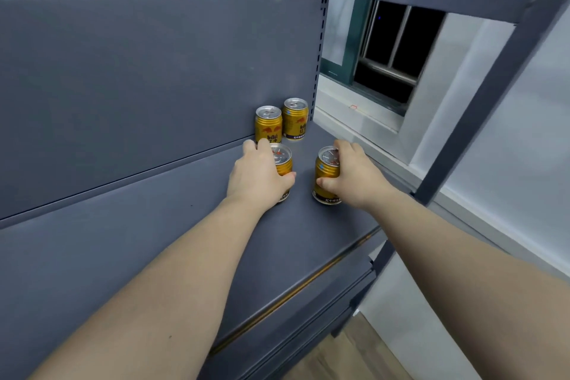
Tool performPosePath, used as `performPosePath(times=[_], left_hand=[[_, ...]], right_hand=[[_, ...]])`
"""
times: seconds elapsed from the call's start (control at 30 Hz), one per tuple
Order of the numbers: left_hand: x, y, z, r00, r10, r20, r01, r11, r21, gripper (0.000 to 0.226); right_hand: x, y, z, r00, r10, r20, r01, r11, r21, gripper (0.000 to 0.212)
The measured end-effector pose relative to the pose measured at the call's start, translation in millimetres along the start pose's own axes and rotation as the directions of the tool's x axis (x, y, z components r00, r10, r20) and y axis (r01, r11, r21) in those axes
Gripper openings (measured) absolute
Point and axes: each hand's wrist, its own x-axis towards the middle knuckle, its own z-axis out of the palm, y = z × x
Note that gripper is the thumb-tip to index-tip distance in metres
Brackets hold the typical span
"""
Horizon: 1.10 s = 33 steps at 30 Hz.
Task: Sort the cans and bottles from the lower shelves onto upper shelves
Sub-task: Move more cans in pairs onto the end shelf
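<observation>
Head view: left hand grips left can; right hand grips right can; rear can label reads "RedBull".

The left hand hides most of the can it grips.

Dark grey metal shelving; right of it a barred window, dark outside, white wall, wood floor below.
</observation>
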Motion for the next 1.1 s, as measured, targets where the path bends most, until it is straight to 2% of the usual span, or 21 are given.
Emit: performPosePath(times=[0.4, 0.57, 0.93, 1.1], left_hand=[[57, 8, 19, 0.991, -0.126, -0.055, 0.130, 0.989, 0.071, 0.065], [77, 19, 27, 0.979, -0.184, -0.084, 0.188, 0.981, 0.040, 0.068], [104, 32, 53, 0.957, -0.264, -0.124, 0.269, 0.963, 0.030, 0.076], [105, 32, 59, 0.954, -0.259, -0.153, 0.270, 0.961, 0.058, 0.078]], right_hand=[[93, 12, 5, 0.988, -0.149, 0.040, 0.146, 0.988, 0.056, 0.074], [125, 19, 1, 0.980, -0.196, 0.042, 0.192, 0.977, 0.097, 0.071], [167, 33, 16, 0.953, -0.292, 0.081, 0.274, 0.944, 0.182, 0.074], [173, 35, 21, 0.951, -0.302, 0.068, 0.279, 0.931, 0.235, 0.083]])
